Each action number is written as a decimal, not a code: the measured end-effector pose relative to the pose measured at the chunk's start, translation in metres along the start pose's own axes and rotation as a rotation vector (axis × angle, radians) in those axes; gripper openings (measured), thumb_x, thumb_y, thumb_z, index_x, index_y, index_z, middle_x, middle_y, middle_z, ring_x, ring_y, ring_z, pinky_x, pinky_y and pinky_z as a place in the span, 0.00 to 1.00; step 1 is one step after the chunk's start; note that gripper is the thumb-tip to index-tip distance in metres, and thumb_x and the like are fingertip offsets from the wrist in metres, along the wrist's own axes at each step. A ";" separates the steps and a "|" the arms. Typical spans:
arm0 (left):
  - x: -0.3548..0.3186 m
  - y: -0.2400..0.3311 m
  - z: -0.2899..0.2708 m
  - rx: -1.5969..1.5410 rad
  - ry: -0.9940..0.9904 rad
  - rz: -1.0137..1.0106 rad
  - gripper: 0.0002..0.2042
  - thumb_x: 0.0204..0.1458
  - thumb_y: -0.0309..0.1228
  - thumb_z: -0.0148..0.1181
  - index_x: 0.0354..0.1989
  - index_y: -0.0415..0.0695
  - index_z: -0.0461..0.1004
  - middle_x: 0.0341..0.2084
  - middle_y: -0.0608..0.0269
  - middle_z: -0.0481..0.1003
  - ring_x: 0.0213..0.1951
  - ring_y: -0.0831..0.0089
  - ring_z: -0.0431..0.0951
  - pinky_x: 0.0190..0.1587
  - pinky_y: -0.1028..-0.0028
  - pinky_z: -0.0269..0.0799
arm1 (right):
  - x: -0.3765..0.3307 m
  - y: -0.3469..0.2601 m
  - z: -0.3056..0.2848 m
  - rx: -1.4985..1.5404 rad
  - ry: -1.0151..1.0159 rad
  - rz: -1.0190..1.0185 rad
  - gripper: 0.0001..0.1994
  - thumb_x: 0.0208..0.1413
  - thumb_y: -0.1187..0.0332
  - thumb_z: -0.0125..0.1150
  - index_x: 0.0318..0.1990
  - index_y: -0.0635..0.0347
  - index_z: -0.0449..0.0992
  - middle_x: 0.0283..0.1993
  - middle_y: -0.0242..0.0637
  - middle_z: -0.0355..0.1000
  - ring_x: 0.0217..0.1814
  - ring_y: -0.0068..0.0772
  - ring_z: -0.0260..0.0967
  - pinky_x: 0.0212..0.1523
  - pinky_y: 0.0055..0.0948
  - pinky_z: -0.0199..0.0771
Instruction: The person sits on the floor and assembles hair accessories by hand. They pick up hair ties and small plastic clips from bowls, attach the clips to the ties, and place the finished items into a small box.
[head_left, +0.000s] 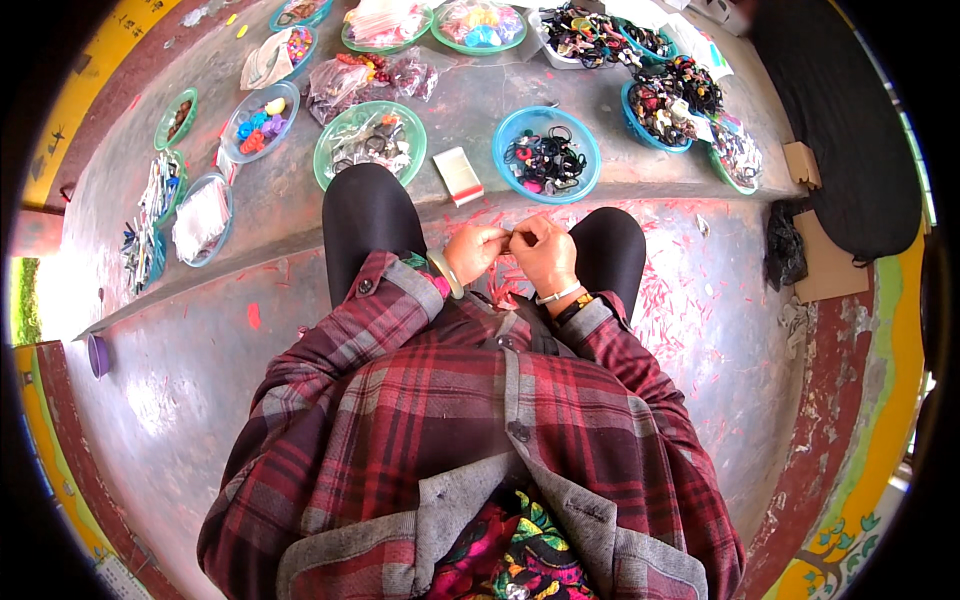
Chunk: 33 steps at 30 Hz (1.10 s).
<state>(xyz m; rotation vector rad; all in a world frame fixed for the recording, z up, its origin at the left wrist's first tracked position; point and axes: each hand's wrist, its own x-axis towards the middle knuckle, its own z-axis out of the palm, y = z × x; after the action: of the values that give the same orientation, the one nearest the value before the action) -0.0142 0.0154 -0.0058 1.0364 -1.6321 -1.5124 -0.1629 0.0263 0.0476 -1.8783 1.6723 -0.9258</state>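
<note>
My left hand (pixel 470 254) and my right hand (pixel 545 258) meet over my lap, between my knees. The fingers of both are pinched together at one spot, around something small and dark that I cannot make out. Just ahead of them a blue basket (pixel 502 130) holds dark hair ties (pixel 545 163). A small white box (pixel 458 175) with a red edge lies to its left. Further left, a green basket (pixel 322 155) holds small mixed pieces, some in clear plastic. Below my hands, pinkish-red scraps (pixel 505 298) lie near my lap.
More baskets stand on the concrete ledge (pixel 465 100): a blue one with colourful pieces (pixel 262 127), a white tub of hair ties (pixel 590 38), and several others. Red scraps (pixel 665 275) litter the lower floor. At right are a black bag (pixel 786 243) and cardboard (pixel 835 260); a purple cup (pixel 97 355) stands left.
</note>
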 end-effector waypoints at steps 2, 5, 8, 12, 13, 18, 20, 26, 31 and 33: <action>0.001 -0.002 0.000 -0.133 0.003 -0.032 0.12 0.52 0.23 0.43 0.41 0.31 0.69 0.35 0.56 0.73 0.38 0.73 0.73 0.43 0.76 0.68 | 0.001 0.008 0.004 0.196 -0.008 0.132 0.04 0.39 0.71 0.56 0.23 0.62 0.72 0.23 0.37 0.70 0.24 0.31 0.67 0.26 0.27 0.66; 0.001 0.000 -0.004 -0.177 0.011 -0.072 0.12 0.53 0.24 0.42 0.42 0.31 0.68 0.36 0.55 0.72 0.38 0.69 0.74 0.44 0.73 0.70 | 0.004 0.022 0.008 0.556 -0.017 0.300 0.02 0.43 0.74 0.55 0.23 0.62 0.74 0.20 0.28 0.69 0.20 0.17 0.61 0.22 0.18 0.61; 0.000 0.008 -0.003 -0.721 0.034 -0.239 0.12 0.54 0.26 0.43 0.43 0.31 0.67 0.38 0.53 0.71 0.38 0.66 0.74 0.43 0.71 0.71 | 0.007 0.027 0.004 0.810 -0.014 0.405 0.03 0.44 0.76 0.54 0.23 0.63 0.73 0.20 0.25 0.67 0.20 0.13 0.59 0.22 0.14 0.58; 0.000 0.009 -0.008 -0.872 0.092 -0.259 0.12 0.54 0.27 0.44 0.42 0.31 0.66 0.38 0.52 0.70 0.40 0.65 0.73 0.44 0.71 0.70 | 0.014 0.029 -0.011 0.941 0.037 0.439 0.03 0.44 0.76 0.54 0.22 0.61 0.72 0.19 0.25 0.65 0.19 0.14 0.58 0.22 0.15 0.57; 0.000 0.010 -0.009 -0.862 0.128 -0.252 0.12 0.54 0.27 0.45 0.42 0.31 0.66 0.38 0.52 0.70 0.40 0.66 0.73 0.44 0.71 0.70 | 0.016 0.029 -0.017 0.941 0.066 0.458 0.03 0.44 0.76 0.54 0.22 0.61 0.72 0.19 0.26 0.66 0.19 0.15 0.59 0.23 0.14 0.57; 0.001 0.011 -0.015 -0.883 0.151 -0.272 0.12 0.54 0.28 0.45 0.42 0.31 0.66 0.39 0.51 0.70 0.41 0.67 0.72 0.44 0.72 0.69 | 0.025 0.050 -0.066 1.010 0.222 0.363 0.01 0.45 0.76 0.55 0.25 0.61 0.73 0.22 0.27 0.68 0.21 0.16 0.61 0.24 0.16 0.59; 0.000 0.014 -0.016 -0.880 0.152 -0.305 0.12 0.54 0.28 0.46 0.41 0.32 0.66 0.39 0.51 0.70 0.41 0.67 0.72 0.43 0.72 0.70 | 0.025 0.060 -0.091 0.988 0.335 0.346 0.01 0.45 0.76 0.55 0.26 0.61 0.73 0.22 0.28 0.68 0.21 0.17 0.62 0.25 0.16 0.61; -0.001 0.009 -0.017 -0.940 0.107 -0.296 0.11 0.54 0.28 0.45 0.40 0.32 0.67 0.38 0.50 0.70 0.41 0.64 0.72 0.42 0.69 0.71 | 0.005 0.134 -0.151 0.530 0.537 0.351 0.05 0.46 0.72 0.57 0.29 0.63 0.75 0.24 0.32 0.70 0.24 0.20 0.65 0.27 0.17 0.63; 0.001 0.008 -0.014 -0.934 0.078 -0.298 0.11 0.54 0.28 0.45 0.39 0.32 0.67 0.38 0.50 0.70 0.42 0.63 0.71 0.43 0.69 0.70 | -0.055 0.260 -0.159 -0.434 0.085 0.295 0.09 0.45 0.69 0.53 0.33 0.62 0.75 0.30 0.43 0.73 0.35 0.39 0.71 0.37 0.30 0.70; 0.002 0.008 -0.015 -0.935 0.056 -0.315 0.11 0.54 0.29 0.45 0.40 0.32 0.67 0.38 0.51 0.70 0.42 0.64 0.71 0.44 0.70 0.69 | -0.092 0.310 -0.149 -0.825 -0.195 0.616 0.11 0.44 0.65 0.51 0.36 0.56 0.75 0.37 0.44 0.71 0.43 0.44 0.68 0.44 0.34 0.68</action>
<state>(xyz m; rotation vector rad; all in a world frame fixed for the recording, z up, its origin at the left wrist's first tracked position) -0.0024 0.0065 0.0032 0.7809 -0.5593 -2.1009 -0.4849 0.0821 -0.0931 -1.5916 2.4986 0.2353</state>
